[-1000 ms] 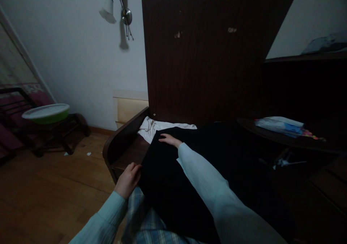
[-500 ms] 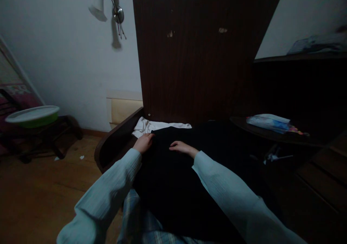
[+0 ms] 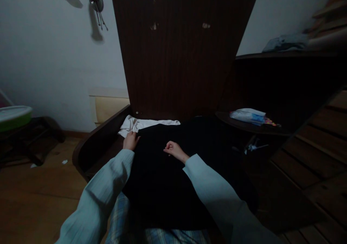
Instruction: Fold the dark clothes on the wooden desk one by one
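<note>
A large piece of black cloth lies spread before me, over a dark wooden surface and down onto a blue plaid fabric. My left hand is closed on the cloth's far left edge, fingers bent down with the tips hidden. Over the middle of the cloth is my right hand, its fingertips curled together in a pinch. Whatever it may hold is too small to make out. Just past my left hand, a crumpled white cloth lies along the base of the dark wooden panel.
A curved wooden side rises at the left. To the right, a shelf carries a plastic packet. A green basin with a pale cover rests on a dark stool. Wooden slats stretch along the right.
The view has swung to the right, so the surroundings sit further left. My right hand's fingers, stretched out before, are now curled into a pinch. My left hand stays at the cloth's edge.
</note>
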`<state>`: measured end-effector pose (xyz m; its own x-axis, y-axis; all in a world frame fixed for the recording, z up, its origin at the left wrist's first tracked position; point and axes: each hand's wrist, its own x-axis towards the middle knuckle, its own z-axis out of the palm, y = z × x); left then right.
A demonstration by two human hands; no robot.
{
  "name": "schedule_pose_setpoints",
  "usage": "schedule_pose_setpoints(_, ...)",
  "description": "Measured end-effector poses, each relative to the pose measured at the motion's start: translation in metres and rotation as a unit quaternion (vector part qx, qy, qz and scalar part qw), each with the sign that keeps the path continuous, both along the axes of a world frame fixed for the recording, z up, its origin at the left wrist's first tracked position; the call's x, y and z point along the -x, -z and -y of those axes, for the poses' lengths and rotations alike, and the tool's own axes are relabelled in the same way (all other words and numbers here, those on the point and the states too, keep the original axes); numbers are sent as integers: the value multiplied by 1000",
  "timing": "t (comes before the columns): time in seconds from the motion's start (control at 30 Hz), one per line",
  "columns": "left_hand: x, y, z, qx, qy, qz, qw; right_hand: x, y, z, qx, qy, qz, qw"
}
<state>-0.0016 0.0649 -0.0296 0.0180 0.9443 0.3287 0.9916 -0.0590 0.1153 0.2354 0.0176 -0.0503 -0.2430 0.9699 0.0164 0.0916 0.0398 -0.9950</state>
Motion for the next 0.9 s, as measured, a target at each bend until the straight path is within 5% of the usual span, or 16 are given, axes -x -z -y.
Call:
schedule_pose_setpoints(0.23, -2, -5, 1, 4, -30, 50, 998, -3, 0, 1, 3, -32, 11, 999)
schedule_pose_setpoints(0.43, -6, -7, 0, 3, -65, 49, 997, -2, 1, -2, 3, 24, 34, 999)
schedule_pose_setpoints(0.67, -3, 1, 14, 36, 146, -2, 989, -2, 5, -1, -42, 51, 100, 993)
schedule_pose_setpoints(0.9, 2, 25, 32, 76, 118, 0, 990, 2, 2, 7, -202, 87, 249, 943)
